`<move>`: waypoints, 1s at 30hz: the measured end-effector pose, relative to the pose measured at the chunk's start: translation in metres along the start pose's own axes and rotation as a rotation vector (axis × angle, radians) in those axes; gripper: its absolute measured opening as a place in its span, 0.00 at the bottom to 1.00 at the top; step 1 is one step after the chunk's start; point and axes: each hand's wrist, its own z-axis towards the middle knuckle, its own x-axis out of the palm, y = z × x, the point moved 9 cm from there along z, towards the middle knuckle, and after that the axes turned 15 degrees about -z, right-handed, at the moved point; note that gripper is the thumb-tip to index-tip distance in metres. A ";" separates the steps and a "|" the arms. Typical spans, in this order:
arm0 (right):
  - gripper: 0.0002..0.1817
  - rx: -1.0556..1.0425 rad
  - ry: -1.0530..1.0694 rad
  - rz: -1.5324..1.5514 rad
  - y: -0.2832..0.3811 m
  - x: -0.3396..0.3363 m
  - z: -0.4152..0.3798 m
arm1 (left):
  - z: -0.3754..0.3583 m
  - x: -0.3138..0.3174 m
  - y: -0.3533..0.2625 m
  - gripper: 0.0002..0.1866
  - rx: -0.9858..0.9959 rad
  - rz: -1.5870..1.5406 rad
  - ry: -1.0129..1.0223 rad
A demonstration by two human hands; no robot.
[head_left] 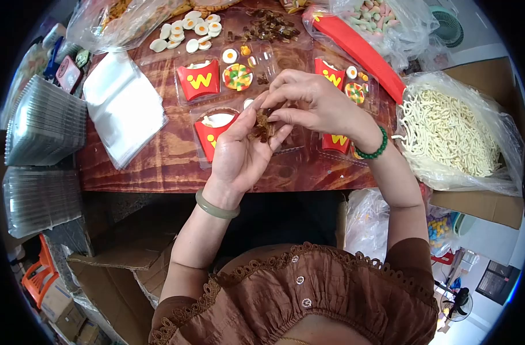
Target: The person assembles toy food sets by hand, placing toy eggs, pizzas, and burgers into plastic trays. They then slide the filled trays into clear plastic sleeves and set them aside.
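Note:
My left hand (240, 148) is palm up with several brown translucent candy pieces (263, 125) in its cupped fingers. Above them is my right hand (308, 102), its thumb and fingers pinched at the pieces. Under and around both hands lie clear plastic trays. One tray holds a red carton with a yellow W (199, 79), a round multicoloured candy (238, 76) and an egg-shaped candy (230, 56). Another red carton (209, 138) is just left of my left hand. Partly behind my right hand are more red cartons (330, 73).
Egg candies (192, 29) and a brown candy pile (269, 27) lie at the back. Clear bags (124, 106) and stacked trays (44, 118) are on the left. A long red strip (360, 52) and a box of pale strands (451, 132) stand right.

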 end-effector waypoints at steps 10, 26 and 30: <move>0.10 0.139 -0.056 -0.016 0.006 -0.022 -0.061 | -0.001 -0.002 0.057 0.19 -0.227 0.101 0.020; 0.05 0.631 -0.244 0.592 -0.013 -0.049 -0.172 | -0.006 0.006 0.133 0.17 -0.430 0.292 -0.111; 0.09 0.755 -0.011 0.280 -0.017 -0.037 -0.191 | -0.001 0.001 0.153 0.18 -0.425 0.311 -0.083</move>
